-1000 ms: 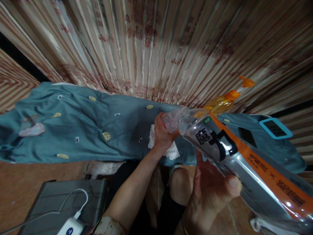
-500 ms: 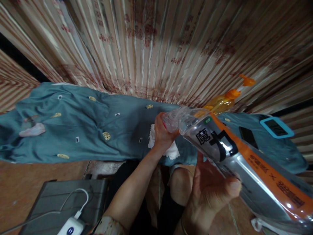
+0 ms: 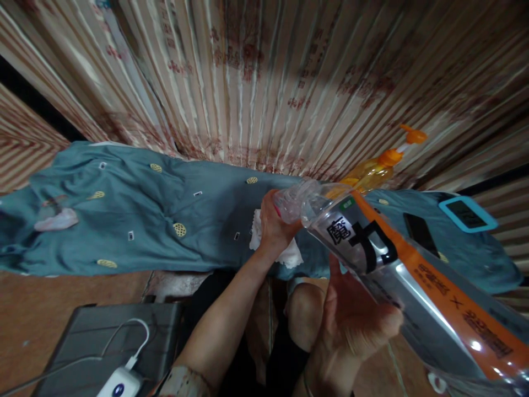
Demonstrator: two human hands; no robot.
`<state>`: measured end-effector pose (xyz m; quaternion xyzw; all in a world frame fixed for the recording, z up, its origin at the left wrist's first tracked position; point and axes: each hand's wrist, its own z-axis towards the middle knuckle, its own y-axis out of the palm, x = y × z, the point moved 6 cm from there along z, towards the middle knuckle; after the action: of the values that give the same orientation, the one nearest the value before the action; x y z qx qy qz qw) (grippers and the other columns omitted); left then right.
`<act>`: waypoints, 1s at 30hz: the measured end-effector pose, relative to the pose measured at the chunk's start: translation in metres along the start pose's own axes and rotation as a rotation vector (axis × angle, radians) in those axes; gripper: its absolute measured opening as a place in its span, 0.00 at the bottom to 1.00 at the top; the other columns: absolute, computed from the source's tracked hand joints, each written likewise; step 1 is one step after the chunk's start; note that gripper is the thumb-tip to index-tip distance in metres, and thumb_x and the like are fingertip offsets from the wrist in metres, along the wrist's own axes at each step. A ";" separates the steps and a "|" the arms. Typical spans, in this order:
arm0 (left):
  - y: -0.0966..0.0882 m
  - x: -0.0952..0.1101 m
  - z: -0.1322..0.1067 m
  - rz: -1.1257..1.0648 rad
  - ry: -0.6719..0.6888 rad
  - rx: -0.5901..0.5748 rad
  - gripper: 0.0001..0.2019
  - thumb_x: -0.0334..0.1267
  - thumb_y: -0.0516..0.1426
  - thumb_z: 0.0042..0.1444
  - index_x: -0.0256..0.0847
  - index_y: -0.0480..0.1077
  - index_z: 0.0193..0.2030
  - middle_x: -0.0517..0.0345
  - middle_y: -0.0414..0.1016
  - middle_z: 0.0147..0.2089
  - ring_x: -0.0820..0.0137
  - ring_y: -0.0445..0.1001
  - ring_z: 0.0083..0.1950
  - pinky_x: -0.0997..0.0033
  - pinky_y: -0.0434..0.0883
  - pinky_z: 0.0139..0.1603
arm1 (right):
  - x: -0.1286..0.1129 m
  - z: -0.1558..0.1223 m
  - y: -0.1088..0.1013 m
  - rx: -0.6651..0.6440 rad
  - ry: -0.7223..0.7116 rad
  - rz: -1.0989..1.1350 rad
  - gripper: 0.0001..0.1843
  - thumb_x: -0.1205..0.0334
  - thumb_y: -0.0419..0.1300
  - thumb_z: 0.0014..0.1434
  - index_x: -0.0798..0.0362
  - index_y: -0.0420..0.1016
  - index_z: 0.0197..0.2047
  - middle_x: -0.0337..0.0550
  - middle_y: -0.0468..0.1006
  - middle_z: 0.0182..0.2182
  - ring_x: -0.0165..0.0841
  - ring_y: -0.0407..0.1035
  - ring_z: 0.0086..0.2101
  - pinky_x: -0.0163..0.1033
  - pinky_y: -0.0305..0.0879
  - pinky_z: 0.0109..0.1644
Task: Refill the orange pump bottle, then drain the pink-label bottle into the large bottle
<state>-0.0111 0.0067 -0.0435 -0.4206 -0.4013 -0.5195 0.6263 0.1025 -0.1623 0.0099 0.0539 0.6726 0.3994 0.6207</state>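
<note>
A large plastic bottle (image 3: 372,248) with a silver and orange label and black lettering slants across the right side, its narrow clear end toward the left. My right hand (image 3: 351,320) supports its body from beneath, the thumb along the near side and the other fingers partly hidden behind it. My left hand (image 3: 279,223) is closed around the clear neck end. A bit of pink shows at that grip, but I cannot make out what it is. Below my left hand, a white scallop-edged cloth or tissue (image 3: 290,255) lies on the teal patterned fabric (image 3: 215,220).
Behind the bottle stands an orange-yellow pump bottle (image 3: 374,173). A dark phone (image 3: 420,232) and a blue-framed digital display (image 3: 467,214) lie at the right. A pale crumpled item (image 3: 58,219) rests far left. A grey box (image 3: 111,336) carries a white cabled device (image 3: 122,383). A pleated curtain (image 3: 248,82) hangs behind.
The large bottle's body and my right hand have shifted very slightly left and down. My left hand keeps its hold on the neck end.
</note>
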 end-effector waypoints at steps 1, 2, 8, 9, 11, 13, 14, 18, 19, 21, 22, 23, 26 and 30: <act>0.000 0.000 0.000 0.001 -0.001 0.002 0.41 0.38 0.77 0.42 0.45 0.64 0.61 0.46 0.78 0.59 0.49 0.80 0.63 0.45 0.76 0.67 | 0.001 0.000 -0.002 0.010 0.001 0.004 0.44 0.40 0.83 0.37 0.40 0.84 0.58 0.33 0.80 0.63 0.39 0.73 0.65 0.43 0.84 0.56; -0.001 0.001 0.000 0.001 0.000 0.003 0.42 0.39 0.78 0.42 0.45 0.64 0.62 0.46 0.78 0.60 0.48 0.79 0.64 0.45 0.76 0.67 | 0.001 0.000 -0.003 0.016 0.003 0.007 0.44 0.41 0.83 0.37 0.40 0.83 0.58 0.33 0.80 0.63 0.40 0.73 0.65 0.43 0.83 0.57; -0.001 0.001 0.000 -0.003 0.014 0.007 0.41 0.40 0.78 0.41 0.44 0.64 0.61 0.45 0.79 0.60 0.49 0.80 0.63 0.45 0.77 0.66 | 0.001 -0.001 -0.003 -0.007 -0.003 0.017 0.32 0.49 0.77 0.46 0.40 0.85 0.55 0.30 0.85 0.55 0.37 0.77 0.61 0.44 0.83 0.58; -0.001 0.001 0.000 -0.004 0.016 0.008 0.41 0.40 0.78 0.42 0.44 0.64 0.61 0.46 0.79 0.59 0.49 0.80 0.63 0.46 0.77 0.66 | 0.001 -0.002 -0.003 -0.012 -0.006 0.016 0.29 0.50 0.75 0.48 0.40 0.85 0.55 0.29 0.85 0.53 0.36 0.78 0.60 0.44 0.83 0.58; -0.001 0.001 0.000 -0.002 0.021 0.009 0.41 0.41 0.77 0.42 0.44 0.64 0.61 0.45 0.79 0.59 0.49 0.80 0.62 0.46 0.77 0.66 | 0.001 -0.002 -0.003 -0.017 -0.021 0.012 0.27 0.52 0.73 0.51 0.40 0.84 0.56 0.29 0.85 0.54 0.36 0.77 0.60 0.45 0.83 0.60; 0.000 0.000 0.000 0.001 0.027 0.012 0.41 0.42 0.77 0.42 0.44 0.64 0.61 0.45 0.79 0.60 0.49 0.80 0.63 0.46 0.77 0.66 | 0.000 -0.003 -0.002 -0.022 -0.041 0.007 0.28 0.50 0.71 0.52 0.40 0.83 0.57 0.31 0.84 0.56 0.37 0.74 0.64 0.47 0.82 0.61; 0.000 0.000 0.000 0.001 0.031 0.013 0.41 0.42 0.77 0.42 0.44 0.64 0.61 0.45 0.79 0.60 0.49 0.80 0.63 0.46 0.77 0.66 | 0.000 -0.003 -0.001 -0.028 -0.045 0.002 0.28 0.50 0.70 0.53 0.40 0.83 0.57 0.32 0.83 0.58 0.39 0.72 0.67 0.49 0.81 0.63; 0.001 -0.002 0.001 0.006 0.047 0.010 0.40 0.42 0.77 0.43 0.44 0.65 0.61 0.47 0.79 0.58 0.51 0.81 0.62 0.47 0.78 0.65 | -0.003 -0.002 0.007 -0.067 -0.036 -0.027 0.29 0.52 0.71 0.49 0.35 0.84 0.56 0.30 0.81 0.63 0.41 0.67 0.72 0.52 0.79 0.68; 0.000 -0.003 0.001 0.009 0.050 0.010 0.40 0.42 0.77 0.43 0.45 0.65 0.60 0.48 0.79 0.58 0.51 0.81 0.61 0.47 0.78 0.64 | -0.004 -0.001 0.010 -0.075 -0.036 -0.030 0.30 0.52 0.71 0.48 0.35 0.84 0.57 0.29 0.80 0.63 0.41 0.67 0.72 0.53 0.78 0.68; 0.000 -0.003 0.000 0.009 0.051 0.013 0.40 0.42 0.77 0.42 0.45 0.65 0.60 0.47 0.79 0.58 0.50 0.81 0.62 0.47 0.78 0.64 | -0.005 -0.001 0.013 -0.082 -0.044 -0.030 0.32 0.51 0.72 0.47 0.36 0.84 0.58 0.29 0.80 0.63 0.43 0.67 0.72 0.55 0.78 0.69; 0.000 -0.004 0.000 0.007 0.050 0.018 0.41 0.43 0.78 0.42 0.44 0.65 0.61 0.46 0.79 0.59 0.49 0.80 0.63 0.47 0.78 0.64 | -0.005 -0.001 0.014 -0.076 -0.049 -0.027 0.32 0.50 0.72 0.47 0.36 0.84 0.58 0.28 0.81 0.62 0.43 0.68 0.71 0.56 0.78 0.69; 0.000 -0.004 0.000 0.005 0.048 0.024 0.42 0.43 0.78 0.42 0.44 0.65 0.61 0.45 0.79 0.59 0.49 0.80 0.63 0.47 0.78 0.65 | -0.005 -0.001 0.014 -0.067 -0.053 -0.025 0.31 0.50 0.73 0.47 0.36 0.84 0.57 0.27 0.82 0.61 0.43 0.69 0.71 0.55 0.78 0.69; 0.000 -0.004 0.000 0.006 0.049 0.035 0.43 0.43 0.78 0.41 0.43 0.64 0.62 0.44 0.79 0.60 0.49 0.80 0.63 0.46 0.78 0.65 | -0.004 -0.001 0.012 -0.041 -0.051 -0.021 0.29 0.49 0.73 0.47 0.36 0.85 0.54 0.25 0.84 0.56 0.41 0.71 0.69 0.55 0.78 0.69; 0.002 -0.004 -0.001 0.014 0.072 0.046 0.41 0.43 0.78 0.42 0.44 0.65 0.61 0.46 0.79 0.59 0.49 0.81 0.62 0.46 0.78 0.65 | -0.002 -0.001 0.008 -0.030 -0.042 -0.017 0.29 0.49 0.74 0.46 0.35 0.85 0.54 0.25 0.84 0.55 0.40 0.71 0.68 0.54 0.78 0.69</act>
<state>-0.0097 0.0074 -0.0480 -0.3900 -0.3874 -0.5206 0.6533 0.0986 -0.1588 0.0158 0.0470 0.6537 0.4030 0.6388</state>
